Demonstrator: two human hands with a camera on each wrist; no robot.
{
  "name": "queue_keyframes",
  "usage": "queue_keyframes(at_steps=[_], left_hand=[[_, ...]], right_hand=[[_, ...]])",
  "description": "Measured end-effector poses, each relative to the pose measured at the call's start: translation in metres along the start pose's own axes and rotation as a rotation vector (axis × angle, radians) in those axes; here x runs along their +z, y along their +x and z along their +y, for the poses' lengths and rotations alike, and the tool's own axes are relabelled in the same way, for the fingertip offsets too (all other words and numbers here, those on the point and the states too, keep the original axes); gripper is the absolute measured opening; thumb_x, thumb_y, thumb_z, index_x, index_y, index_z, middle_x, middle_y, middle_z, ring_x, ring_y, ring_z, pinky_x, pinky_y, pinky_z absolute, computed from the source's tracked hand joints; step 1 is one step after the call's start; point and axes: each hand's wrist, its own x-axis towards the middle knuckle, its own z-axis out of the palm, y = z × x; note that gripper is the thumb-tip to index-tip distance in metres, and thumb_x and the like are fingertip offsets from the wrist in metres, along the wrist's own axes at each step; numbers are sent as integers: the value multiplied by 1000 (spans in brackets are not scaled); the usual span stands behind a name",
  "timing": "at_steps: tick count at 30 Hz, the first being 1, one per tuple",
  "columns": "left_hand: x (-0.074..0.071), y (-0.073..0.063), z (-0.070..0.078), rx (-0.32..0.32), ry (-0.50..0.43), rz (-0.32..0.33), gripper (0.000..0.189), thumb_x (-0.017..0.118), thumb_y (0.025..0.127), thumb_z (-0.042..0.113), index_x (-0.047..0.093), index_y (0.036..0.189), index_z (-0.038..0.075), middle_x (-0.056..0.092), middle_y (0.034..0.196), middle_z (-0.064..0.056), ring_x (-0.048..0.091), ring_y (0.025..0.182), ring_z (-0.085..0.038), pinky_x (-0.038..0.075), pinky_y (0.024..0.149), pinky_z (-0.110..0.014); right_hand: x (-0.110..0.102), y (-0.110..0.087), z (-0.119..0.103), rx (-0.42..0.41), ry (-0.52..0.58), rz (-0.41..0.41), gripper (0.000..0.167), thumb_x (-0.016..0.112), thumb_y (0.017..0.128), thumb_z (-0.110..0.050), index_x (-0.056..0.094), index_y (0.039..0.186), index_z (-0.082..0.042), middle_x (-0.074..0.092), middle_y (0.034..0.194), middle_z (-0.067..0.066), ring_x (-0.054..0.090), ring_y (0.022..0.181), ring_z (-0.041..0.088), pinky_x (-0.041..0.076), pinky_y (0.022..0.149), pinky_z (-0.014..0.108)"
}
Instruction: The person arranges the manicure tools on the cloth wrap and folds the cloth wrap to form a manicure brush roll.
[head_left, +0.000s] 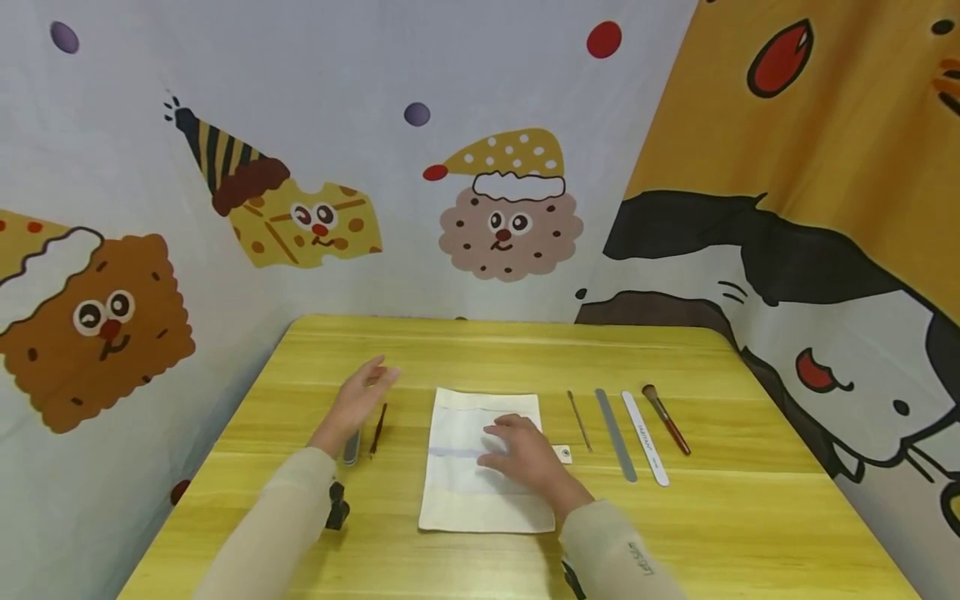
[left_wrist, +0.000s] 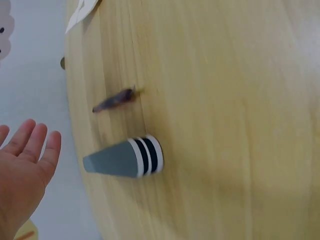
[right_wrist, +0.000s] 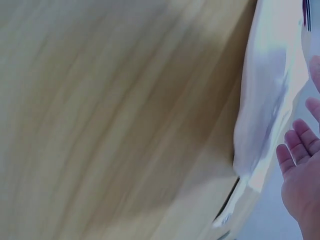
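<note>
My right hand (head_left: 525, 457) is over a flat off-white cloth (head_left: 480, 508) with a faint bluish band across its middle. Its fingers are spread and loosely bent, with nothing between them; the right wrist view has the cloth (right_wrist: 262, 100) beside the fingers. To the left, my left hand (head_left: 356, 406) is held above the table, fingers extended and holding nothing. Nearest to it lie a thin dark-handled brush (head_left: 379, 429) and a grey nail file piece (head_left: 351, 450), partly hidden by the arm. Black and white layers show at this grey piece's end (left_wrist: 145, 156) in the left wrist view.
Right of the cloth lie a thin metal stick (head_left: 579, 421), a grey nail file (head_left: 617, 435), a white nail file (head_left: 645, 438) and a makeup brush (head_left: 666, 418). A small white tag (head_left: 562, 454) sticks out by the cloth's right edge. Printed curtains (head_left: 360, 83) hang behind the wooden table (head_left: 487, 358).
</note>
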Motion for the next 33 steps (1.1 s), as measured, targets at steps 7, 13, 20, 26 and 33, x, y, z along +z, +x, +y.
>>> queue_keyframes(at_steps=[7, 13, 20, 26, 33], left_hand=[[-14, 0, -11, -51, -24, 66, 96, 46, 90, 73, 19, 159, 13, 37, 152, -16, 36, 138, -35, 32, 109, -54], [-23, -2, -21, -67, -41, 135, 89, 50, 93, 65, 21, 158, 11, 40, 149, -18, 38, 135, -35, 34, 108, -53], [-31, -6, -32, -112, -66, 172, 83, 52, 97, 57, 22, 158, 9, 39, 147, -20, 39, 134, -37, 36, 105, -54], [-36, -8, -46, -144, -35, 201, 78, 57, 98, 49, 27, 156, 5, 41, 145, -24, 39, 133, -39, 35, 106, -55], [-37, -6, -58, -193, 31, 207, 76, 60, 97, 45, 33, 152, 0, 43, 143, -27, 40, 132, -42, 35, 106, -55]], right_hand=[[18, 8, -7, -70, 4, 33, 40, 78, 85, -30, 72, 117, -6, 64, 119, 11, 57, 112, 29, 44, 97, 45], [30, 14, -17, -81, 33, 49, 31, 78, 86, -26, 74, 111, -8, 65, 111, 7, 58, 103, 26, 46, 92, 42], [43, 21, -27, -29, 117, 95, 21, 81, 83, -21, 77, 99, -9, 66, 98, 4, 58, 90, 21, 47, 79, 35], [49, 22, -29, 9, 115, 133, 16, 83, 78, -17, 78, 92, -10, 65, 94, 3, 56, 89, 23, 45, 78, 35], [54, 24, -31, 81, 122, 101, 12, 82, 79, -17, 76, 89, -12, 60, 97, 3, 53, 93, 24, 44, 82, 38]])
